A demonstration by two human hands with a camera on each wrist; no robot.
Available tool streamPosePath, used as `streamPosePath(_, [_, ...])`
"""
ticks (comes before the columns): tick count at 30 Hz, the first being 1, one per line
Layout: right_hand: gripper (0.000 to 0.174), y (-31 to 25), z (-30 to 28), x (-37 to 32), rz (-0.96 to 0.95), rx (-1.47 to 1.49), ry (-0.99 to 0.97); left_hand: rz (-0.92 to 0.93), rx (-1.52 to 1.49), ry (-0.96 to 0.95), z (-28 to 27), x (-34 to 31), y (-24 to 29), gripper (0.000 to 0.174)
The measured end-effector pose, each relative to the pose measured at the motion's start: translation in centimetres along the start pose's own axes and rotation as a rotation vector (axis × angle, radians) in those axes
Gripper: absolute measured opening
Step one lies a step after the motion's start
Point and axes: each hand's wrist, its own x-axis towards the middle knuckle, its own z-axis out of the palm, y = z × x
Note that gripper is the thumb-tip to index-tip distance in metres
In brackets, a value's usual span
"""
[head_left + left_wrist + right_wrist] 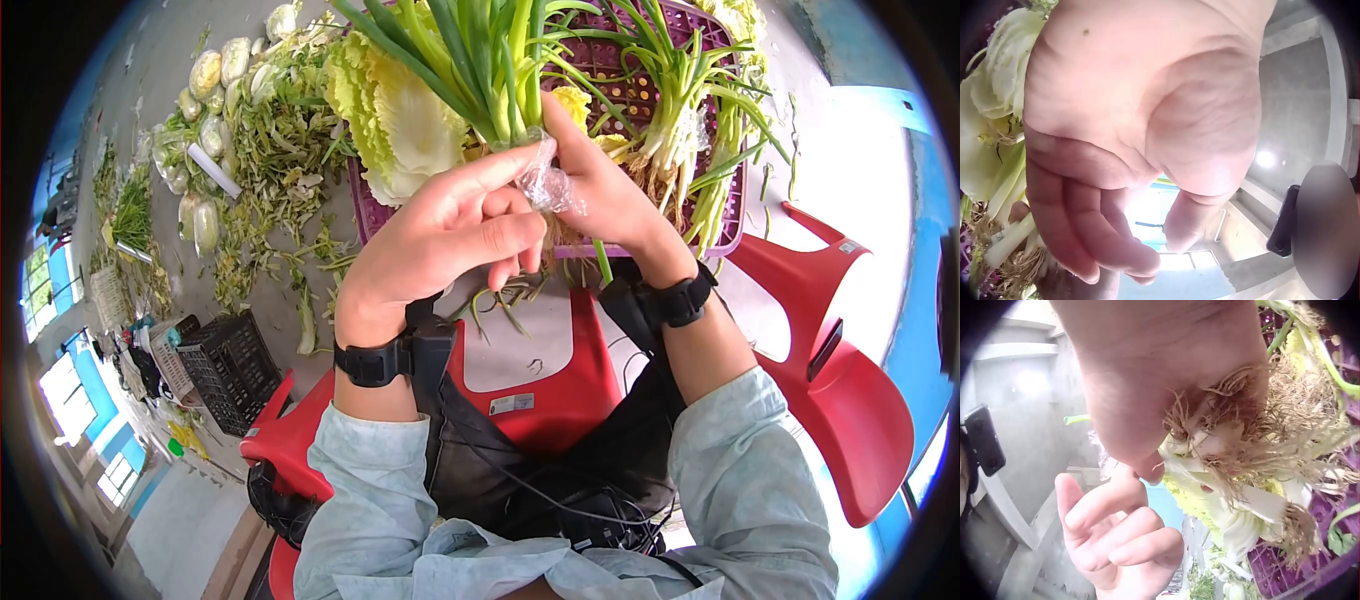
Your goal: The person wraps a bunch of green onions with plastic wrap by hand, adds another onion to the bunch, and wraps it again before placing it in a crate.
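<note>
Across purple crate (370,212) — cabbage (405,125), scallions (672,135) (roots on); right hand (605,190) grips scallion bunch (500,75), left hand (435,230) loosely bent.

The right hand (605,195) holds a bunch of green onions (490,75). Their long green leaves point away from the person, and stringy brown roots (1254,453) hang off the white ends. Shiny, crinkly clear plastic (547,188) touches the hand.

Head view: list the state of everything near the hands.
Green spring-onion bunch, held by right hand
Left hand, fingers partly bent
Clear plastic film, crumpled
Pale-green leafy cabbage, leaves exposed
Purple plastic crate, loaded with vegetables
Black wristbands, fastened
Pale blue-green sleeves, rolled up
</note>
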Motion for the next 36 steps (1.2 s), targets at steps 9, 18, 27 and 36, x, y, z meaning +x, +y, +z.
streamPosePath(9, [0.065, -1.8, 0.3, 0.8, 0.120, 0.504, -0.019, 0.234, -0.075, 0.310, -2.4, 0.3, -0.7, 0.041])
streamPosePath(18, [0.051, -1.1, 0.8, 0.9, 0.009, 0.304, 0.094, 0.081, 0.052, 0.606, 0.9, 2.4, -1.9, 0.058])
streamPosePath(27, [0.050, -2.5, 0.6, 0.4, 0.082, 0.370, -0.018, 0.241, -0.073, 0.505, 0.9, 3.1, -3.5, 0.050])
streamPosePath(36, [0.029, -3.2, -0.1, 1.0, 0.004, 0.286, 0.224, 0.319, -0.226, 0.500, 0.6, 2.9, -2.7, 0.044])
